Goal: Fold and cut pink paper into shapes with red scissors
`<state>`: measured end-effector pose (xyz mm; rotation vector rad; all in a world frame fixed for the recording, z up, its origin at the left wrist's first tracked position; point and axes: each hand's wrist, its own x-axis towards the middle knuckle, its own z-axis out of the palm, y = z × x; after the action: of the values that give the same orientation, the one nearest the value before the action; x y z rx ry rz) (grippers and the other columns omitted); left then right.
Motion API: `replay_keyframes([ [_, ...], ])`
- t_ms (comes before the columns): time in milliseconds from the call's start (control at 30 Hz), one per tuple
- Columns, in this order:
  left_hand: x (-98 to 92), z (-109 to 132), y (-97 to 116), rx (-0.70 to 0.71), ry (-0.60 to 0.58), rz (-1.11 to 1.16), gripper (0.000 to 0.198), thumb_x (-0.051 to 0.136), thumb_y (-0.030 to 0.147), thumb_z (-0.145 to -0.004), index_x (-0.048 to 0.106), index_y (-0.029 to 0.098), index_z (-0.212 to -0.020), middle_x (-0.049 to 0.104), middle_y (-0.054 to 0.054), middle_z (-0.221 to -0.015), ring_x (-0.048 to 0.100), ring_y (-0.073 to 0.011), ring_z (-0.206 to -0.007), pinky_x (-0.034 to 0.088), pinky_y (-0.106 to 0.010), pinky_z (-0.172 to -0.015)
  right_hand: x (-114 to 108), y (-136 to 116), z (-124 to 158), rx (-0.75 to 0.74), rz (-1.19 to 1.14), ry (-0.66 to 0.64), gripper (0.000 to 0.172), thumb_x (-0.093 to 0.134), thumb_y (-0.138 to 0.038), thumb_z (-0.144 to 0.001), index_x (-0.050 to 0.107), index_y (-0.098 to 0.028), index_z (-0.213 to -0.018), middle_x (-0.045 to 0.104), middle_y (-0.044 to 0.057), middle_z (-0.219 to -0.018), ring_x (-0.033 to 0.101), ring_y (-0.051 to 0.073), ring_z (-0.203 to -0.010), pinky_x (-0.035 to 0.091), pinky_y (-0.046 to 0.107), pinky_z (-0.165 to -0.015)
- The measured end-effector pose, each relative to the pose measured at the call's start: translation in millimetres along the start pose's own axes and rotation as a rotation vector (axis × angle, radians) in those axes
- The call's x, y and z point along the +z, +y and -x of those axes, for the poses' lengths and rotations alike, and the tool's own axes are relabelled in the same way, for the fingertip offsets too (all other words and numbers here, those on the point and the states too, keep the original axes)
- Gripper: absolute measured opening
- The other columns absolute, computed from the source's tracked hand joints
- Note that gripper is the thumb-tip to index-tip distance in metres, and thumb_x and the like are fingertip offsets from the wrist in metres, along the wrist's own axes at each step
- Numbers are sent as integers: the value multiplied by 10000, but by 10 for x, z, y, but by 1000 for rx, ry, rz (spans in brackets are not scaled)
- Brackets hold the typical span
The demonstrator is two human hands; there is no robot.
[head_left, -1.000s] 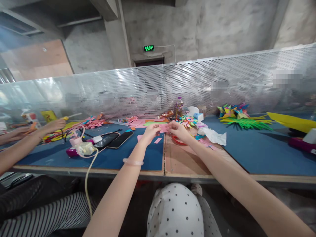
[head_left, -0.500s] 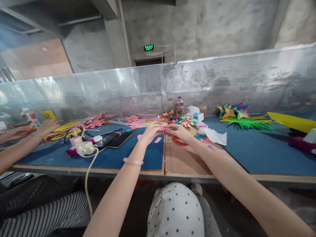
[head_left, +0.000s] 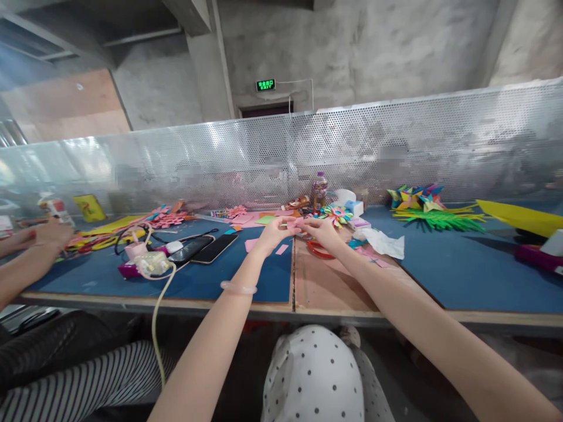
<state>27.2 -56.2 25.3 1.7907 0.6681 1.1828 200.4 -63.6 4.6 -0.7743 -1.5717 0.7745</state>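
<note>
Pink paper piece [head_left: 295, 223] sits above the table [head_left: 246, 275] centre seam, far side, pinched at either end by left hand [head_left: 273, 233] and right hand [head_left: 324, 232]. Judgement: firm pinches and aligned edges suit creasing.

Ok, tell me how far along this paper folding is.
Done: a multicoloured paper flower and folded stars lie finished on the table. In hand: the left hand and right hand pinch one small pink paper piece. Left, likely: loose pink slips lying flat.

Arms outstretched; left hand [head_left: 273, 232], right hand [head_left: 323, 231] meet, each grip pinched.
</note>
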Motion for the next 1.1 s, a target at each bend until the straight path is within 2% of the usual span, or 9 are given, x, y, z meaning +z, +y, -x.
replay_keyframes([
  [167,-13,-21,-29,86,93,-72,320,679,312,-697,647,120,-950,660,-125,-1017,614,-195,-894,456,-345,-833,65,-37,2,59,-55,68,327,666,-428,-659,707,-149,-824,692,63,-802,627,174,-709,504,283,-637],
  [333,-7,-31,-45,119,169,-116,310,688,308,-687,615,129,-929,671,-88,-896,619,-165,-787,481,-323,-761,119,-110,15,102,-103,128,310,703,-407,-618,684,-137,-769,674,48,-717,604,148,-614,493,255,-562],
  [467,-7,-37,-52,128,163,-88,353,692,284,-681,582,149,-988,664,-75,-917,616,-153,-762,493,-304,-715,137,-126,20,97,-153,139,301,726,-392,-590,620,-147,-731,633,11,-651,579,121,-563,480,231,-518],
  [633,-15,-47,-62,112,169,-111,306,696,292,-673,605,145,-925,661,-62,-872,606,-145,-729,480,-268,-660,161,-102,17,102,-239,165,377,748,-363,-566,528,-180,-812,613,-21,-647,569,114,-523,475,229,-468],
  [767,-20,-46,-66,80,183,-121,303,698,309,-667,612,145,-906,660,-56,-841,595,-139,-704,464,-253,-625,167,-92,24,104,-254,132,392,736,-349,-592,564,-178,-900,632,-6,-687,570,112,-526,476,230,-473],
  [867,-18,-40,-59,58,207,-114,307,709,314,-651,608,141,-884,661,-57,-837,593,-140,-707,461,-255,-626,162,-77,21,118,-223,102,317,711,-370,-622,619,-153,-835,647,25,-711,565,107,-536,471,223,-481],
  [1100,-9,-23,-34,36,221,-104,303,729,311,-627,612,139,-847,672,-70,-859,610,-161,-762,465,-265,-656,166,-55,12,132,-224,132,301,724,-369,-605,644,-152,-797,655,24,-698,537,96,-501,457,221,-471],
])
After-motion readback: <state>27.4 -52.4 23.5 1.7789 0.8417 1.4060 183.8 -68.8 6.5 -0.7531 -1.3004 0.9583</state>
